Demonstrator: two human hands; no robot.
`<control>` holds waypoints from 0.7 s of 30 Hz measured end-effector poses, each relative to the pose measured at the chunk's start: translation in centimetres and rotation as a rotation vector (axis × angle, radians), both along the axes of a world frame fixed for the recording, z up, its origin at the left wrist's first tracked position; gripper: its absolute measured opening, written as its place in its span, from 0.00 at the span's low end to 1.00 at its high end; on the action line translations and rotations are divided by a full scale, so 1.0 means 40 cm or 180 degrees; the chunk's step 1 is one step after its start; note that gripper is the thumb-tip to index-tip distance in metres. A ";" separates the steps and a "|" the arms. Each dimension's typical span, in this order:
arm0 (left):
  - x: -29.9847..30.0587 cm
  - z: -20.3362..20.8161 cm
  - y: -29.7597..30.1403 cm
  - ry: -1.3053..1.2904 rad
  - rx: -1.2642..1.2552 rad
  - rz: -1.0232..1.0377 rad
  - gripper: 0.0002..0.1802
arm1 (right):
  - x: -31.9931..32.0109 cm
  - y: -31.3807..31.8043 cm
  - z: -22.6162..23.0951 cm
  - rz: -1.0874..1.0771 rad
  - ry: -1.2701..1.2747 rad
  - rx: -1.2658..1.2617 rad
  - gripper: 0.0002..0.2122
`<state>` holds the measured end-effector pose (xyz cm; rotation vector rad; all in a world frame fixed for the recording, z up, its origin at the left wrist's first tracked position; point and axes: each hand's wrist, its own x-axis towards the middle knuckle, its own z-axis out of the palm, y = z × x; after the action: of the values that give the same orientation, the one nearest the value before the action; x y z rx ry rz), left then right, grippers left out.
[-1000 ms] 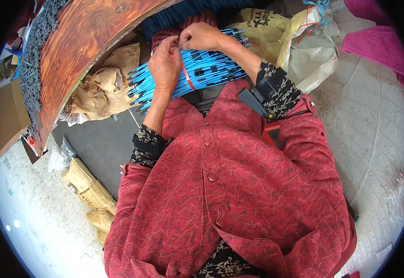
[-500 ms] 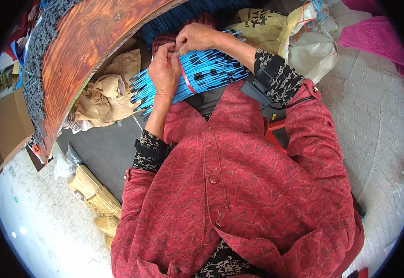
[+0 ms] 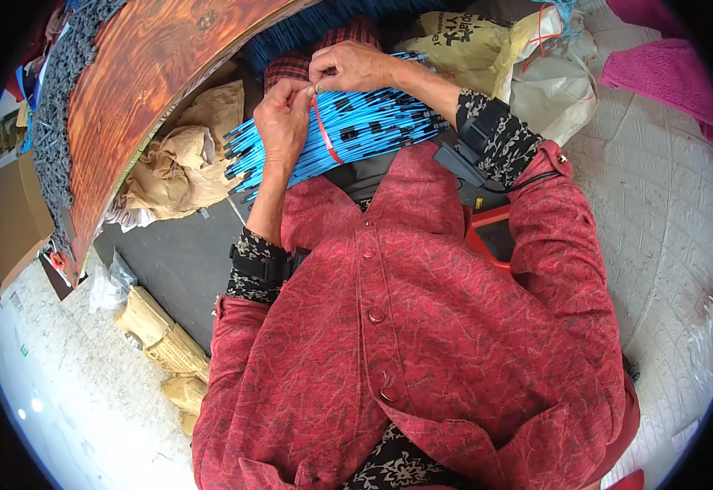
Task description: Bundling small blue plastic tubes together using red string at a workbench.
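- As both hands meet above a bundle of blue sticks (image 3: pixel 366 114), the left hand (image 3: pixel 283 126) pinches a red strip (image 3: pixel 325 135); the right hand (image 3: pixel 348 67) appears closed on it too, though any knot is hidden by the fingertips.
- The bundle lies crosswise just beyond a red garment (image 3: pixel 430 278), right of a wood-grained desk (image 3: pixel 136 90), the strip crossing its middle.
- Should either pinch slip, the strip could slacken and the sticks fan apart.
- At left the stick ends sit unevenly; tilting the bundle might let single sticks slide out past that one strip.
- Too sharp a tug could snap the strip, which looks thin.
- At far right, a yellow-and-white sack (image 3: pixel 552 94) slumps, its contents out of sight.
- At left stands a brown cardboard box (image 3: pixel 13 216), its inside not visible.
- Nearer, a clear plastic bag (image 3: pixel 111 284) lies crumpled; what it holds, if anything, cannot be told.
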<state>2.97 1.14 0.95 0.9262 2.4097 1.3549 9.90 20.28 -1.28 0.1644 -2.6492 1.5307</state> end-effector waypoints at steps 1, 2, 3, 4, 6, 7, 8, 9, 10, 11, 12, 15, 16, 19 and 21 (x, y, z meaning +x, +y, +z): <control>0.001 -0.004 -0.002 -0.0005 -0.0003 0.0006 0.03 | -0.001 0.000 0.000 -0.0012 -0.0047 -0.0044 0.10; 0.000 -0.006 -0.001 0.0013 -0.0034 0.0006 0.03 | -0.002 0.001 0.002 -0.0030 -0.0094 -0.0085 0.10; 0.000 -0.008 -0.001 0.0032 -0.0064 0.0006 0.03 | -0.002 0.000 0.004 -0.0031 -0.0098 -0.0085 0.10; -0.003 -0.008 -0.003 0.0028 -0.0063 0.0006 0.03 | -0.002 -0.004 0.005 -0.0060 -0.0152 0.0044 0.10; -0.008 -0.005 -0.010 0.0400 -0.0317 -0.0194 0.06 | 0.000 -0.007 0.010 -0.0081 -0.0209 0.0169 0.10; -0.008 -0.005 -0.010 0.0396 -0.0320 -0.0189 0.06 | 0.000 -0.007 0.012 -0.0098 -0.0281 0.0208 0.11; -0.010 -0.005 -0.007 0.0451 -0.0386 -0.0221 0.06 | -0.001 -0.007 0.010 -0.0119 -0.0348 0.0246 0.11; -0.011 -0.004 -0.006 0.0506 -0.0452 -0.0252 0.06 | -0.003 -0.007 -0.001 -0.0115 -0.0347 0.0243 0.11; -0.010 -0.003 -0.007 0.0506 -0.0456 -0.0248 0.06 | -0.005 -0.006 -0.013 -0.0120 -0.0423 0.0067 0.11; -0.009 -0.001 -0.007 0.0585 -0.0490 -0.0265 0.06 | -0.007 -0.005 -0.013 -0.0119 -0.0498 -0.0105 0.11; -0.008 0.000 -0.006 0.0663 -0.0524 -0.0282 0.07 | -0.008 -0.003 -0.014 -0.0110 -0.0497 -0.0106 0.11; -0.003 0.009 -0.002 0.0730 -0.0498 -0.0300 0.03 | -0.006 -0.003 -0.011 -0.0129 -0.0604 -0.0100 0.11; -0.003 0.009 -0.003 0.0729 -0.0496 -0.0300 0.03 | -0.006 -0.003 -0.009 -0.0121 -0.0688 -0.0179 0.15; -0.011 0.004 -0.009 0.0912 -0.0283 -0.0440 0.06 | 0.001 -0.013 0.012 -0.0048 -0.0662 -0.0035 0.20; -0.017 0.009 -0.002 0.0765 -0.0202 -0.0540 0.06 | -0.001 -0.011 0.009 -0.0064 -0.0343 0.0240 0.23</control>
<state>2.31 1.05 1.33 1.3097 2.4589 1.1587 9.86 19.83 -0.92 0.0611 -2.7843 1.4749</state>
